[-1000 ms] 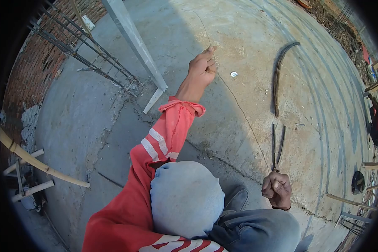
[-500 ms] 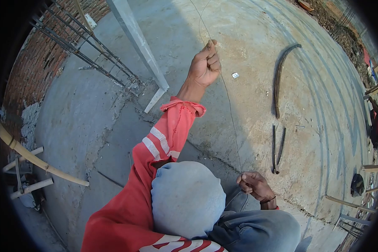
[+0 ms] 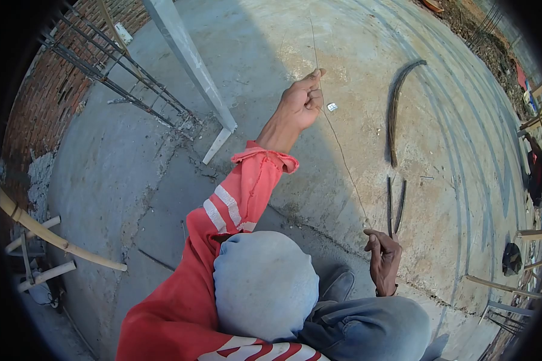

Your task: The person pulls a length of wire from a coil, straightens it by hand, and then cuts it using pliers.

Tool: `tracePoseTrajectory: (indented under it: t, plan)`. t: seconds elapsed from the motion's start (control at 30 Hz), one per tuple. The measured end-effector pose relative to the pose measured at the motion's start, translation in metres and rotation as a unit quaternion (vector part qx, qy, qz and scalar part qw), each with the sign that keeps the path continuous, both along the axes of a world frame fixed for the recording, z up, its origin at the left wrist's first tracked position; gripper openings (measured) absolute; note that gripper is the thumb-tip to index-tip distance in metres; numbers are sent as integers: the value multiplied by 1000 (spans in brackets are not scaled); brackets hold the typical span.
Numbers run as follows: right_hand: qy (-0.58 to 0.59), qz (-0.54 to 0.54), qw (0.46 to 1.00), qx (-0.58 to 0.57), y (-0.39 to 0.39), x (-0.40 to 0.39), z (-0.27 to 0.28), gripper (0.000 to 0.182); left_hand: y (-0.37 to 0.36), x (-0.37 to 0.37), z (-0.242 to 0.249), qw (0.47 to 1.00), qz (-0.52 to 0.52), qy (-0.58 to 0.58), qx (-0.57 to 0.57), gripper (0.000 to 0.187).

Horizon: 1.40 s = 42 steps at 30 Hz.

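A thin dark wire point(image 3: 341, 150) runs between my two hands, above the concrete floor. My left hand point(image 3: 301, 102), at the end of a red sleeve with white stripes, is closed in a pinch on the wire's upper part, and a loose end sticks up beyond it. My right hand point(image 3: 385, 257) pinches the lower end between thumb and fingers. Just behind the right hand lies a dark pair of long-handled pincers point(image 3: 389, 204), its head hidden by the fingers. A curved bundle of tie wire point(image 3: 394, 114) rests farther up the floor.
A grey metal post point(image 3: 190, 57) and a rebar cage point(image 3: 123, 75) stand at the upper left, before a brick wall point(image 3: 39, 102). Bamboo poles point(image 3: 66, 243) reach in from the left. A small white scrap point(image 3: 332, 107) lies near my left hand. Timber pieces point(image 3: 503, 287) are at the right.
My right hand has moved right and slightly up with the wire end, now overlapping the pincers. My left hand has shifted slightly right and down. Less wire shows beyond it.
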State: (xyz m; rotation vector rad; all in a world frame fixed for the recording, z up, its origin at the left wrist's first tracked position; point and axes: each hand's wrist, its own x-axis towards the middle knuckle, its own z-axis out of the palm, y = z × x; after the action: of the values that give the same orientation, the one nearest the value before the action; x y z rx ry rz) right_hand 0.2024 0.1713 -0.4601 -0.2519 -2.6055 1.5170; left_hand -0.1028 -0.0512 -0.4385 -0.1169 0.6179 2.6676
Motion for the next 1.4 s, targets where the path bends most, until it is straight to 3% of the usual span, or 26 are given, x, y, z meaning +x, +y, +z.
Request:
tracePoseTrajectory:
  t: [0.03,0.13,0.23,0.27,0.37,0.43,0.5,0.57,0.6,0.63,0.67,0.7,0.73,0.87,0.93,0.97,1.0,1.03,1.13,1.17,1.23,1.27,1.33,1.4]
  plan:
    - [-1,-2,1000,1,-2,1,-1,18,-1,-1,0,999,5,12,-37,23]
    - [95,44,980,169,-6,0,-3,15,-2,0,-2,995,12,28,-98,28]
    - [78,0,961,264,1,-1,10,16,-4,1,1,992,24,20,-122,29]
    - [140,-17,951,276,8,-5,1,18,-4,3,2,992,24,20,-122,29]
    - [119,-29,933,338,10,-9,13,19,-1,9,10,986,32,10,-166,30]
    - [122,-13,929,350,5,-9,16,18,5,14,20,965,64,13,-253,29]
    - [49,75,912,400,1,-7,16,17,7,15,23,951,65,44,-298,30]
    - [83,113,917,372,5,-7,8,17,8,15,24,935,66,74,-341,32]
    - [-18,129,973,188,6,-7,5,17,7,14,24,949,63,108,-291,31]
    - [-117,139,983,-5,7,-8,3,19,6,13,26,959,62,142,-239,30]
    - [-116,141,983,-5,10,-9,3,19,4,12,27,958,64,143,-239,30]
    - [-207,117,944,-228,14,-11,3,19,1,11,31,966,72,144,-203,29]
    - [-288,87,847,-438,17,-12,3,21,-1,11,33,972,81,145,-167,28]
    - [-297,74,837,-453,17,-9,-18,19,1,14,30,978,53,141,-145,28]
    - [-135,19,971,-195,15,-11,-19,18,2,13,27,981,37,128,-140,28]
    - [-135,19,971,-195,15,-13,-17,18,2,12,26,981,37,128,-140,28]
    - [12,-51,998,-39,15,-15,-11,17,2,11,24,985,41,111,-128,28]
    - [159,-117,973,119,15,-16,-4,15,2,9,21,988,46,94,-116,27]
    - [246,-107,954,134,12,-7,23,15,1,4,9,994,46,66,-74,26]
    - [246,-108,954,135,10,-3,36,15,0,1,5,994,45,65,-73,26]
    - [118,176,969,128,5,4,56,13,-3,-1,1,998,35,59,-9,25]
    - [117,176,969,129,1,3,53,13,-2,-1,-2,998,35,58,-8,25]
    - [-3,241,962,130,-6,-3,39,12,4,3,1,998,16,40,-51,24]
    - [11,200,961,192,10,-12,7,10,8,6,4,997,1,56,-56,24]
